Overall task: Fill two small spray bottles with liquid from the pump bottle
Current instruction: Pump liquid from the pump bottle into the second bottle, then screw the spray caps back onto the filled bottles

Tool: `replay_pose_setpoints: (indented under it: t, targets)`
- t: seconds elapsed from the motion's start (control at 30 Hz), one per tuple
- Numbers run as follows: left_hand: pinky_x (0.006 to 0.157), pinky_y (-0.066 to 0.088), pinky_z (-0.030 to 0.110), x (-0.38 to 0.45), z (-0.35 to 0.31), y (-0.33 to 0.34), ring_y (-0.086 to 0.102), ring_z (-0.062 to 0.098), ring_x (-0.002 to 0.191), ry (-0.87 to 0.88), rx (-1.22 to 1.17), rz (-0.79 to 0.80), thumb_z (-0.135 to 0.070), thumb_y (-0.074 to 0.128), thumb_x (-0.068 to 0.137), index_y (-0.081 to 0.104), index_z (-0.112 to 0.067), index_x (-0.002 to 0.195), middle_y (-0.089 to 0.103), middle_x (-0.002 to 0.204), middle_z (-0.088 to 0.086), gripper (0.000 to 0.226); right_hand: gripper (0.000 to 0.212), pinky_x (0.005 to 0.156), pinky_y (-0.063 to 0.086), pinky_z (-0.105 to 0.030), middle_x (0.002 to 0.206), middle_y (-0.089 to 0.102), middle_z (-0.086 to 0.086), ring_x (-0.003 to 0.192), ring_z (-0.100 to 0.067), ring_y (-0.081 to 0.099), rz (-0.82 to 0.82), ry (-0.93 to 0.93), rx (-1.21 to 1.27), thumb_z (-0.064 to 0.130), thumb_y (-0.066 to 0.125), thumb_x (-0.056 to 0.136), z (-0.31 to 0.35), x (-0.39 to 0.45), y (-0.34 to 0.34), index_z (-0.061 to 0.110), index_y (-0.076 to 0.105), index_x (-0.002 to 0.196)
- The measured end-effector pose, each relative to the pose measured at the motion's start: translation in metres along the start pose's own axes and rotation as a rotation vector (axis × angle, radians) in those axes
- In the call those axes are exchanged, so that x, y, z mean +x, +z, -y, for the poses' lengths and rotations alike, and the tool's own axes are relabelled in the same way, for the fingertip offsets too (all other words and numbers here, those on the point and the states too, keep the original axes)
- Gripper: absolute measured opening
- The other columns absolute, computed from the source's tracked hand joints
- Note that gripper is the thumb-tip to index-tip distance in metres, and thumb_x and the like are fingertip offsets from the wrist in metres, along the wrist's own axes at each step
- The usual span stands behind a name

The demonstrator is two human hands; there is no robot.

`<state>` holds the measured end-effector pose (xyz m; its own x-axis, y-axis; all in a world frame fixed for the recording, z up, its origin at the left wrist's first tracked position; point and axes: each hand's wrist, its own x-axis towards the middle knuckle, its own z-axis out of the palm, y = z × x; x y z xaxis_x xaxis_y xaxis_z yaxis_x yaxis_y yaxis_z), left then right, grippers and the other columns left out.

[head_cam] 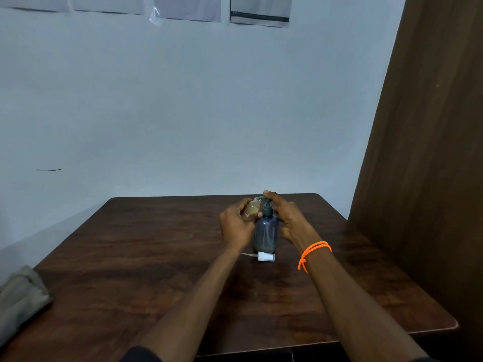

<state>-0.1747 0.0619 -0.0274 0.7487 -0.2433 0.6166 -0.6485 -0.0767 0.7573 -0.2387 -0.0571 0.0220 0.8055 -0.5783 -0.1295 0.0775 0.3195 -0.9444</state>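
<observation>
A grey translucent pump bottle (266, 235) stands upright on the dark wooden table (162, 259), a little liquid showing at its bottom. My right hand (290, 218) rests over its pump head, a finger on top. My left hand (236, 226) holds a small clear spray bottle (252, 208) with yellowish liquid, its open mouth right under the pump's spout. A white spray cap with its tube (262, 256) lies on the table just in front of the pump bottle. A second small bottle is not visible.
A folded grey-green cloth (22, 296) lies at the table's left edge. A brown curtain (428, 152) hangs along the right side. A pale wall with papers stands behind the table.
</observation>
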Motion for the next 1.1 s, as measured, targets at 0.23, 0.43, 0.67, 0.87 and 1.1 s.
replay_pose_setpoints:
  t: [0.23,0.43,0.67,0.87,1.1]
  targets:
    - [0.069,0.056,0.028,0.0,-0.001,0.003,0.071,0.007,0.077,-0.014,0.005,-0.005,-0.021,0.086,0.075,0.078,-0.025,0.1,0.076,0.083,-0.011,0.026,0.025,0.039,0.053,-0.024,0.067,0.075,-0.012,0.045,-0.016,0.069,-0.028,-0.029,-0.062,0.016,0.076,0.096,-0.001,-0.004,0.004,-0.008,0.074,0.091]
    - [0.07,0.058,0.03,-0.001,-0.004,-0.001,0.071,0.007,0.079,-0.068,0.007,-0.013,-0.025,0.087,0.076,0.078,-0.024,0.101,0.077,0.085,-0.01,0.026,0.05,0.048,0.06,-0.034,0.091,0.078,-0.022,0.058,-0.024,0.074,-0.005,-0.061,-0.04,0.034,0.087,0.087,-0.003,-0.008,0.0,-0.008,0.07,0.106]
    - [0.073,0.061,0.034,-0.005,0.001,-0.009,0.072,0.008,0.08,-0.13,-0.012,-0.016,-0.025,0.089,0.076,0.077,-0.022,0.098,0.077,0.086,-0.01,0.025,0.055,0.068,0.038,-0.029,0.089,0.04,-0.002,0.078,-0.012,0.038,-0.138,-0.225,-0.322,0.062,0.071,0.093,-0.025,-0.019,-0.012,0.017,0.041,0.098]
    - [0.071,0.059,0.027,-0.011,-0.001,-0.016,0.072,0.007,0.08,-0.113,-0.035,-0.029,-0.023,0.089,0.077,0.077,-0.023,0.1,0.076,0.086,-0.011,0.026,0.037,0.065,0.039,-0.033,0.072,0.052,0.001,0.065,-0.012,0.044,-0.088,-0.356,-0.802,0.027,0.085,0.09,-0.057,-0.018,-0.051,0.017,0.051,0.078]
    - [0.06,0.05,0.011,-0.028,0.0,-0.032,0.068,-0.003,0.071,-0.118,-0.063,-0.043,-0.017,0.087,0.078,0.076,-0.022,0.096,0.074,0.081,-0.012,0.022,0.031,0.079,0.057,-0.038,0.087,0.07,0.006,0.085,-0.019,0.068,0.037,-0.35,-1.332,0.038,0.092,0.078,-0.074,-0.026,-0.046,0.028,0.063,0.081]
